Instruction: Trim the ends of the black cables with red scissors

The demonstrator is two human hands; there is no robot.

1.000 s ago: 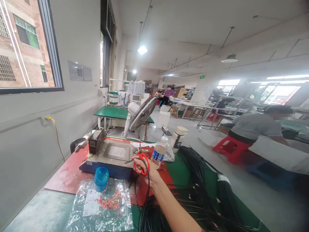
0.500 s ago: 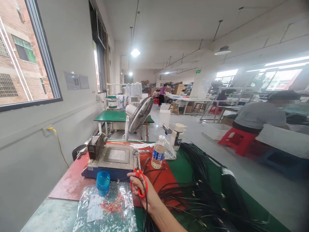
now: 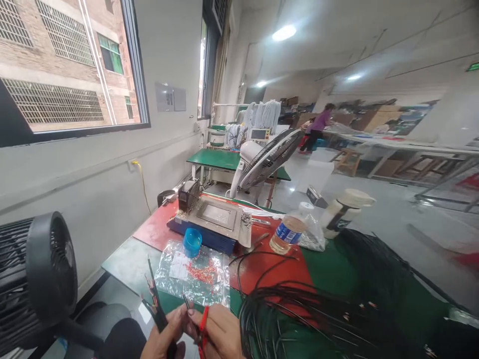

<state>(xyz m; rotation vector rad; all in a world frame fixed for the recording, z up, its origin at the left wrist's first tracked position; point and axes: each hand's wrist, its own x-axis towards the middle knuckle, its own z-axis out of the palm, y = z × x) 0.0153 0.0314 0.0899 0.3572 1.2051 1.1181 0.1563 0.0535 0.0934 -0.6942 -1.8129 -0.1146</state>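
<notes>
At the near edge of the bench my left hand (image 3: 166, 335) is closed around several black cables (image 3: 160, 315), whose frayed ends with thin inner wires point up. Close against it, my right hand (image 3: 223, 330) is closed on scissors (image 3: 204, 319) with red handles; the blades are mostly hidden. A thin dark tip (image 3: 186, 301) sticks up between the fingertips of both hands; I cannot tell whether it is a cable end or a blade. Beyond the hands, a clear plastic bag (image 3: 164, 276) lies flat with small red and pale bits (image 3: 202, 272) on it. A blue cup (image 3: 192, 242) stands at its far edge.
A blue-based device with a metal top (image 3: 209, 239) and small fan (image 3: 189, 194) sits behind the bag. A bottle (image 3: 287, 234) and cream jug (image 3: 346, 212) stand right of it. Black cables (image 3: 299, 314) spread across the right side. A black fan (image 3: 48, 269) is at left.
The view has swung left. My right hand, with the scissors, has come from beside the device to the near edge. My left hand has come into view holding black cables.
</notes>
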